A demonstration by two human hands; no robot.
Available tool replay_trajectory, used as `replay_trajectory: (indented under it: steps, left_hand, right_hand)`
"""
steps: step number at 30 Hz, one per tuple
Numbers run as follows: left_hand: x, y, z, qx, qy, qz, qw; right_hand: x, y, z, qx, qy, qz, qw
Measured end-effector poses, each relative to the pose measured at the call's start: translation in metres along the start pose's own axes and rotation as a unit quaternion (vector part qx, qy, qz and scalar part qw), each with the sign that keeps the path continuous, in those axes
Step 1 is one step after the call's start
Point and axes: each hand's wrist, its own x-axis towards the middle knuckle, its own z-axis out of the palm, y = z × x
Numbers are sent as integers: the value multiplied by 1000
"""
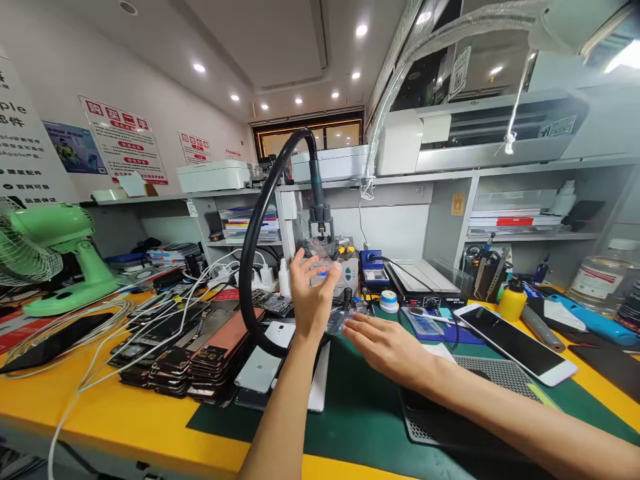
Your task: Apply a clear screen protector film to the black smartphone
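Note:
My left hand (314,300) is raised in front of the black-hosed hot air gun (318,193), which hangs nozzle down. Between its thumb and fingers is a clear plastic piece (323,252), hard to make out against the background. Lower and to the right, my right hand (383,343) reaches in over the green mat (360,427), palm down with fingers stretched out. Its fingertips are beside a shiny, clear-looking item (338,323), too small to name; whether they touch it I cannot tell.
Stacks of phone parts (215,353) and a white phone (265,357) lie left, among white cables (100,373). A green fan (60,253) stands far left. A large white-framed phone (515,343), yellow bottle (512,301) and tool holder (487,272) are right. The black hose (249,267) arches beside my left arm.

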Motion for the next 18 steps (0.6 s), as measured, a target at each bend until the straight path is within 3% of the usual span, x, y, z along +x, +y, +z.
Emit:
replay_trajectory:
  steps: [4,7,10,12,15,18]
  left_hand:
    - [-5,-1,3,28,-4,15,999]
    - [-9,-1,7,46,2,23,999]
    - [-12,-1,11,55,6,33,998]
    - [-16,-2,13,71,3,43,997]
    - [-23,-6,17,112,-20,61,992]
    - [-33,-10,23,118,-42,79,989]
  right_hand:
    - [3,-4,2,7,-58,-22,998]
    - [3,-8,-5,5,-88,0,996]
    - [0,-13,-21,35,-61,49,996]
    - [-2,-15,-36,82,-3,118,990]
    - [-4,-12,-57,171,95,293,936]
    - [-4,-2,-72,300,99,430,846]
